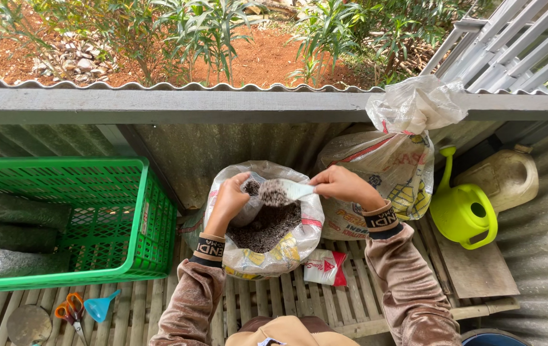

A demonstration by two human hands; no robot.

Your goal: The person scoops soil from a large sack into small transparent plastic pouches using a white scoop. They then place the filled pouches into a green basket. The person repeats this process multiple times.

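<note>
An open plastic sack [286,250] of dark soil [266,227] stands on the slatted wooden floor in front of me. My left hand [229,200] holds a small clear bag [248,208] over the sack's mouth. My right hand [341,184] grips a pale scoop [293,189] heaped with soil, its tip right at the small bag's opening.
A green plastic crate [139,218] with filled dark bags stands at left. Scissors [71,313], a blue funnel [101,307] and a round lid [28,325] lie below it. A tied sack [389,160], lime watering can [463,211], tan jug [504,178] and small white-red packet [325,267] lie right.
</note>
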